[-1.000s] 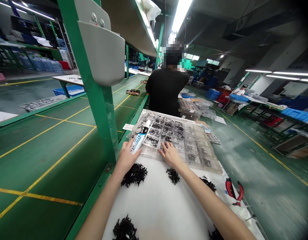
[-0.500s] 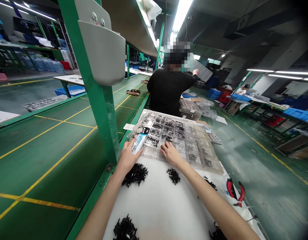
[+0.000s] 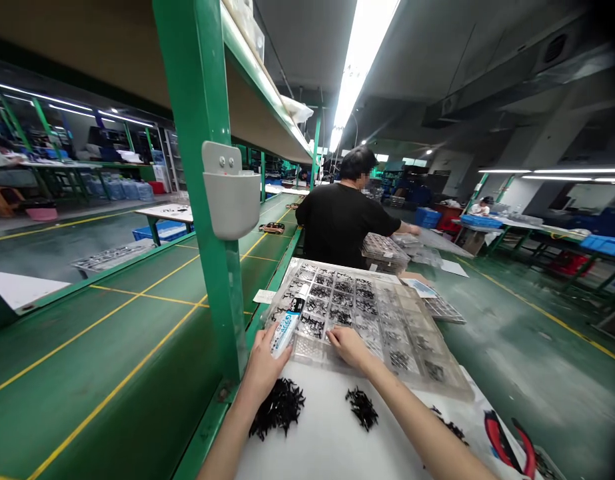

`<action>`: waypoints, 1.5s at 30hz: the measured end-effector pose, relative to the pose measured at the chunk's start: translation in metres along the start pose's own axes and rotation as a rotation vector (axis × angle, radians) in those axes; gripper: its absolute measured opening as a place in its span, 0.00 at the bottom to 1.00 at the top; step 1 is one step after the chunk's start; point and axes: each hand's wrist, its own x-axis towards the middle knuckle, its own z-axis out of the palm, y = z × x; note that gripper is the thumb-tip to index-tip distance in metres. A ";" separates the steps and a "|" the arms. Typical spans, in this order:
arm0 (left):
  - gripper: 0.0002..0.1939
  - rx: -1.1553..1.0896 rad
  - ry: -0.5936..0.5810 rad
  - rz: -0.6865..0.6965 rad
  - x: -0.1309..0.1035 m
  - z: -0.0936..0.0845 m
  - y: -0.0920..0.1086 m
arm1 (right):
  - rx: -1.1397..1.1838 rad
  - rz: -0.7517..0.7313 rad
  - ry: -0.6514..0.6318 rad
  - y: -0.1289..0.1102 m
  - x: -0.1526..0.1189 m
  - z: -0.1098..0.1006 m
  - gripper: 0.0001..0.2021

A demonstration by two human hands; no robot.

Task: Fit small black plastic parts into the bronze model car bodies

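Observation:
My left hand point(image 3: 263, 361) is closed around a white and blue tube with a black cap point(image 3: 286, 327), which lies slanted over the near left of a clear compartment tray point(image 3: 314, 352). Small black parts point(image 3: 341, 317) fill several compartments. Over the tray's near edge, my right hand point(image 3: 350, 346) has its fingers curled together; whatever is at its fingertips is too small to make out. Below the hands, on the white work surface point(image 3: 322, 427), lie a large pile of black parts point(image 3: 282, 407) and a smaller pile point(image 3: 362, 408).
Red-handled pliers point(image 3: 510, 443) lie at the right edge. A green post point(image 3: 214, 287) with a grey holder point(image 3: 232, 200) rises at left beside the green conveyor point(image 3: 152, 347), which carries a toy car point(image 3: 272, 228). Ahead, a person in black point(image 3: 340, 227) holds a flat panel point(image 3: 444, 241).
My view has tilted up, so the tray and hands appear lower. The right hand's fingers have drawn closer together. The person ahead has lowered the panel. My left hand still holds the tube.

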 end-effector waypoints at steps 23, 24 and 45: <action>0.33 0.098 -0.032 -0.025 0.000 -0.005 0.025 | 1.635 0.555 0.459 -0.011 -0.207 -0.089 0.25; 0.34 0.105 -0.037 -0.030 0.000 -0.006 0.027 | 1.661 0.585 0.495 -0.014 -0.230 -0.087 0.26; 0.34 0.159 -0.018 -0.042 0.001 -0.008 0.036 | 0.929 0.794 0.903 -0.010 -0.331 -0.033 0.29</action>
